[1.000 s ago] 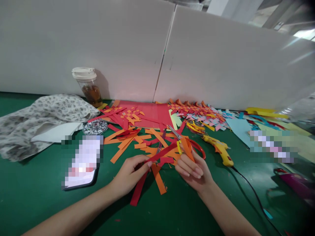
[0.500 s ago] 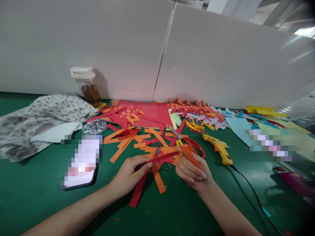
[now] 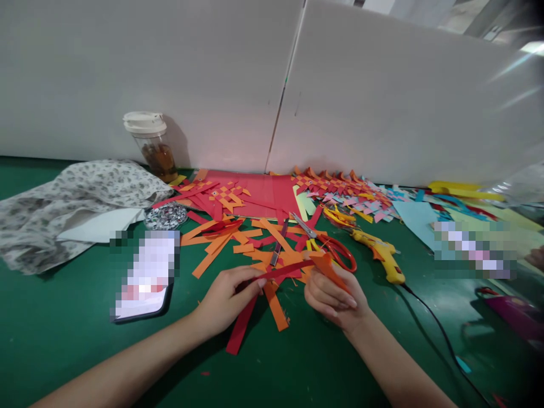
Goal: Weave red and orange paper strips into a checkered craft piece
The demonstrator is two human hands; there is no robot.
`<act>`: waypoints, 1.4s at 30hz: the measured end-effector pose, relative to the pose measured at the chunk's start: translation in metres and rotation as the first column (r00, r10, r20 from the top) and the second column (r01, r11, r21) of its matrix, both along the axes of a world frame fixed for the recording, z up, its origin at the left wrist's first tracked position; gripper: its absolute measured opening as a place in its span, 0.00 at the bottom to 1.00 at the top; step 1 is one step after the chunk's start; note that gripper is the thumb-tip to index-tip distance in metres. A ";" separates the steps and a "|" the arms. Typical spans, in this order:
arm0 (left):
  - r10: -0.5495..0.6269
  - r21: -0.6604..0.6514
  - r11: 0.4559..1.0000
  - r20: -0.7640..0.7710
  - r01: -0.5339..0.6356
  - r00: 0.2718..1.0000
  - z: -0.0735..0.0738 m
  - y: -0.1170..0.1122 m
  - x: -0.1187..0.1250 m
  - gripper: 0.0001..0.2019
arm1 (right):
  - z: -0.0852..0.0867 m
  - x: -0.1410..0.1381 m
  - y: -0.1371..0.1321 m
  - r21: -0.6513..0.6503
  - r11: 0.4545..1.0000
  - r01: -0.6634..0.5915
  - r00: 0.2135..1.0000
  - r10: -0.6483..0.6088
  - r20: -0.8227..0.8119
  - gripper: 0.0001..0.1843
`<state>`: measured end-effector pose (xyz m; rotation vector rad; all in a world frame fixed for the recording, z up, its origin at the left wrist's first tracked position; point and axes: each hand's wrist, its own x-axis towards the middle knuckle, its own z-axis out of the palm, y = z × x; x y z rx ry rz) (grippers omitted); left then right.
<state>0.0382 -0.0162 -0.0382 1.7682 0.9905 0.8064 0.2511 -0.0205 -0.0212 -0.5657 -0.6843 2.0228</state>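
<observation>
Clutter on the green table (image 3: 63,340)
Lidded jar (image 3: 153,147) at the back edge; glue gun (image 3: 376,246) beside scissors (image 3: 306,229).

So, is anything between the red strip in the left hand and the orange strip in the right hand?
Nothing visible. The red strip runs from the left hand straight to the orange strip at the right hand; they look touching. The scissors lie behind, loose strips beneath.

A narrow red paper strip (image 3: 283,271) slants between left hand (image 3: 227,297) and right hand (image 3: 334,297), apparently crossing a short orange strip (image 3: 329,267).
</observation>
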 end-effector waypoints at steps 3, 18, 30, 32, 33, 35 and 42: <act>-0.005 0.004 1.000 -0.011 0.005 1.000 0.000 0.000 0.000 0.12 | -0.002 0.001 0.001 0.025 0.999 -0.028 0.998 0.029 -0.063 0.12; -0.016 0.026 1.000 -0.023 0.016 1.000 -0.002 0.001 0.000 0.12 | -0.004 0.002 0.002 0.060 0.993 -0.103 0.980 0.111 -0.163 0.12; -0.010 0.024 1.000 -0.026 0.011 1.000 -0.003 0.000 0.000 0.11 | -0.011 0.000 0.004 0.005 0.985 -0.173 0.982 0.173 -0.072 0.16; -0.008 0.024 1.000 -0.019 0.008 1.000 -0.003 0.000 0.000 0.11 | -0.013 -0.002 0.003 -0.006 0.980 -0.198 0.979 0.198 -0.043 0.14; -0.009 0.023 1.000 -0.012 0.009 1.000 -0.003 0.000 0.000 0.11 | -0.014 -0.003 0.003 -0.018 0.979 -0.204 0.979 0.204 -0.019 0.11; -0.015 0.021 1.000 0.014 0.015 1.000 -0.002 0.000 0.000 0.10 | -0.014 -0.006 0.001 -0.038 0.978 -0.206 0.977 0.208 0.049 0.06; -0.065 -0.102 0.992 0.100 0.075 0.993 -0.004 -0.003 0.000 0.12 | -0.008 -0.023 -0.002 0.028 0.979 -0.201 0.882 0.169 0.440 0.13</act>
